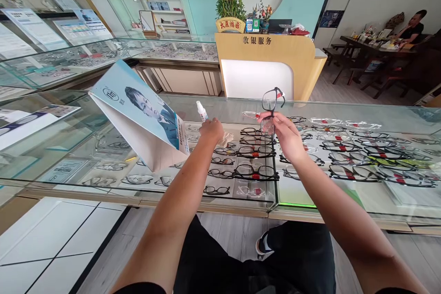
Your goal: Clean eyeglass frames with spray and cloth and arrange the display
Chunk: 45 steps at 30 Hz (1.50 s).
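Observation:
Black-framed glasses point(273, 104) with a red tag are held upright above the glass counter by my right hand point(286, 134), its fingers closed on the frame. My left hand point(211, 130) is at a small white spray bottle point(202, 111) on the counter, with fingers curled at its lower part. A crumpled beige cloth point(225, 139) lies just right of my left hand. Rows of glasses point(255, 172), many with red tags, fill the counter below and between my hands, and more frames point(349, 158) sit to the right.
A folded cardboard sign point(138, 110) stands on the counter left of my left arm. The glass counter's front edge point(220, 201) runs before my legs. Beyond are a wooden reception desk point(310, 64) and a person point(411, 27) seated at a dark table.

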Available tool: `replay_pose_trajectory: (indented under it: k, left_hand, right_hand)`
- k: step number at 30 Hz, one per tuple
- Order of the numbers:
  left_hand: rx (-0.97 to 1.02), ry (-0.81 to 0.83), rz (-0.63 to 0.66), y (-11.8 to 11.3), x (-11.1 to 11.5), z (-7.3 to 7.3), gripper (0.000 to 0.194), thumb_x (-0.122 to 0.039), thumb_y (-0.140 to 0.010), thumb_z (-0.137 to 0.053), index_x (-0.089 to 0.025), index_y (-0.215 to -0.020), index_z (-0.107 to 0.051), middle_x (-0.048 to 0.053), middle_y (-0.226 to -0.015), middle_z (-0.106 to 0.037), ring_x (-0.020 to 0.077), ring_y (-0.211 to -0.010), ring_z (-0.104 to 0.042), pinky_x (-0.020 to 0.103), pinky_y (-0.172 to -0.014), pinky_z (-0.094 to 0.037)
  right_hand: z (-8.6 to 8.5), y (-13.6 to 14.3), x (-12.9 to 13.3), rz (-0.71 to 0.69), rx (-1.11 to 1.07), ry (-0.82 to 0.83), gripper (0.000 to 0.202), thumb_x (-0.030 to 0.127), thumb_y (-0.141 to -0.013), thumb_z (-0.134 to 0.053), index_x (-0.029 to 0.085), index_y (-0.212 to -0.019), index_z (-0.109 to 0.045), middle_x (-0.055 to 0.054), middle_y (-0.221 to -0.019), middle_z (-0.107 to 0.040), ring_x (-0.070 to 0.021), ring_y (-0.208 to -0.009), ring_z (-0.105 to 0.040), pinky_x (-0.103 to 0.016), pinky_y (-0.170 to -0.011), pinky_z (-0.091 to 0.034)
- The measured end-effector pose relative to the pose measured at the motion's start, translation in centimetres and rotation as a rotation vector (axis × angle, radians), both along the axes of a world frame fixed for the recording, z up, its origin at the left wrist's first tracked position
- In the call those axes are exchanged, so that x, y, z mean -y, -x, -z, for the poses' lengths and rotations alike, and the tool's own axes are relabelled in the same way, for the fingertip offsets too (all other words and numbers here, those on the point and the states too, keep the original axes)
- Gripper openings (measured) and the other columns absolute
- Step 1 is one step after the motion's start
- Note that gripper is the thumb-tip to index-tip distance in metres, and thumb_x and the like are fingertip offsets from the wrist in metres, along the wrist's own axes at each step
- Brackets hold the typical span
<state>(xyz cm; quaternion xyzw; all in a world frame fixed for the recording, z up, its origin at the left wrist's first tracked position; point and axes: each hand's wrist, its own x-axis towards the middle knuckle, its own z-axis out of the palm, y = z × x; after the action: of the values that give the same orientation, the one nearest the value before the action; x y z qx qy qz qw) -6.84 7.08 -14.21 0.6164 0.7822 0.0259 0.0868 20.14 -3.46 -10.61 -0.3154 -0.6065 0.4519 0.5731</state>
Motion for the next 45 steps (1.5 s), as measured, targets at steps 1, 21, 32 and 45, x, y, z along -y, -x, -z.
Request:
replay_pose_trajectory:
  k: [1, 21, 32, 45]
  left_hand:
    - [-0.005, 0.003, -0.006, 0.1, -0.1, -0.1, 0.061, -0.021, -0.096, -0.063, -0.009, -0.156, -0.064, 0.035, -0.158, -0.066, 0.0440, -0.146, -0.068, 0.052, -0.115, -0.058]
    - [0.182, -0.121, 0.014, 3.3, 0.9, -4.5, 0.020, -0.041, -0.086, -0.073, -0.021, -0.085, -0.077, 0.017, -0.089, -0.081, 0.0385, -0.095, -0.080, 0.041, -0.079, -0.056]
    - [1.554, -0.286, 0.160, -2.7, 2.9, -5.3, 0.048, -0.054, -0.063, -0.097, -0.023, -0.086, -0.070, 0.008, -0.100, -0.083, 0.0312, -0.104, -0.080, 0.044, -0.093, -0.065]
    - [1.695, -0.176, 0.394, -5.7, 4.2, -4.2, 0.049, -0.057, -0.073, -0.098, -0.022, -0.082, -0.066, 0.004, -0.090, -0.079, 0.0219, -0.087, -0.075, 0.037, -0.083, -0.060]
  right_hand:
    - [0.0, 0.0, 0.0, -0.001, -0.001, 0.003, 0.040, 0.065, -0.106, -0.067, 0.028, -0.112, -0.082, -0.005, -0.118, -0.082, -0.0228, -0.090, -0.065, -0.039, -0.085, -0.050]
    - [0.0, 0.1, -0.1, 0.005, 0.013, 0.021, 0.040, 0.063, -0.105, -0.065, 0.027, -0.115, -0.082, -0.006, -0.117, -0.081, -0.0239, -0.092, -0.064, -0.040, -0.089, -0.051]
    - [-0.3, 0.3, 0.2, -0.037, -0.015, 0.009, 0.038, 0.063, -0.105, -0.067, 0.028, -0.106, -0.082, -0.007, -0.114, -0.082, -0.0252, -0.090, -0.066, -0.041, -0.085, -0.049]
    - [0.1, 0.4, -0.1, -0.046, 0.072, 0.076, 0.035, 0.057, -0.105, -0.065, 0.026, -0.108, -0.079, -0.003, -0.107, -0.080, -0.0224, -0.089, -0.066, -0.039, -0.087, -0.048]
